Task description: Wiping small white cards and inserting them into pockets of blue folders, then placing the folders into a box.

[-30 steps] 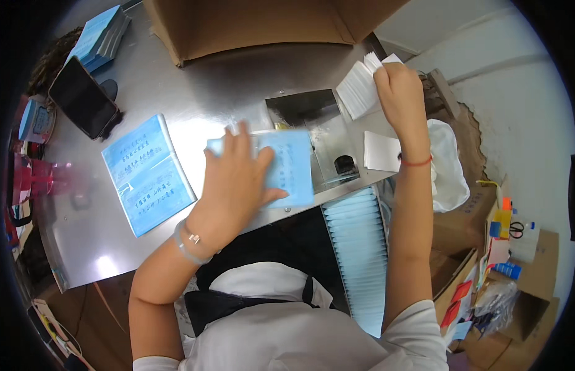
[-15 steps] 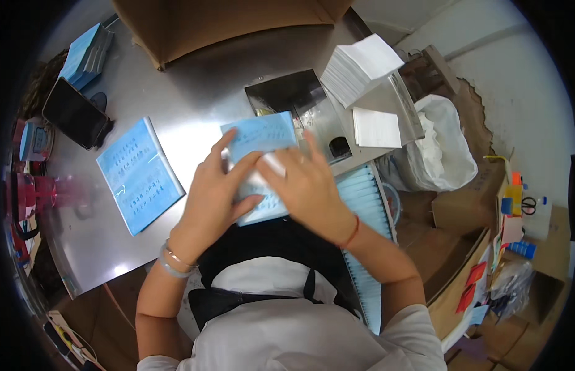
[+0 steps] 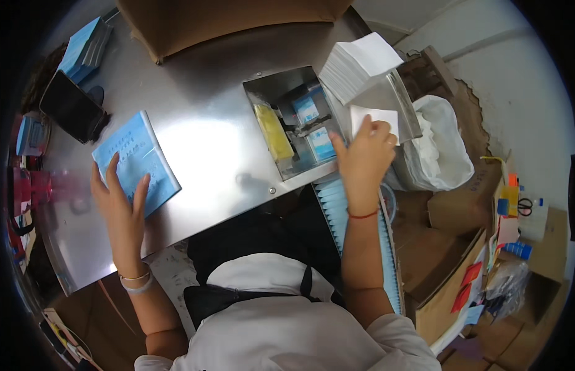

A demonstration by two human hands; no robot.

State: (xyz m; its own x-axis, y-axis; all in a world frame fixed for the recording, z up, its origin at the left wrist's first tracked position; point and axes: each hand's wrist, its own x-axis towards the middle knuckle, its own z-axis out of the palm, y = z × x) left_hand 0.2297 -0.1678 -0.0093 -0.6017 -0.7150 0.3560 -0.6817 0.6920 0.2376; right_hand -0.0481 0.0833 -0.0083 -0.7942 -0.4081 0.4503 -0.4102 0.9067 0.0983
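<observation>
My left hand (image 3: 120, 201) rests its spread fingertips on a flat stack of printed light-blue plastic sleeves (image 3: 136, 161) at the table's left. To the right, my right hand (image 3: 368, 164) reaches over a small pile of white folded sheets (image 3: 384, 117). Its index finger touches the pile, the thumb stands apart, and the other fingers are partly bent. Between the hands, a rectangular opening in the metal tabletop (image 3: 207, 204) contains a yellow piece (image 3: 273, 133) and blue-and-white pieces (image 3: 320, 143).
A tall white stack (image 3: 358, 68) stands beyond the small pile. A long row of blue packs (image 3: 332, 207) lies below the table edge. A white-lined bin (image 3: 445, 148) stands right, a cardboard box (image 3: 232, 21) at the back, a phone on a stand (image 3: 68, 111) left.
My hands have parted, and the blue pack they held is no longer in them. The left moved to the blue sleeves, the right to the white sheets. The opening's inside now shows.
</observation>
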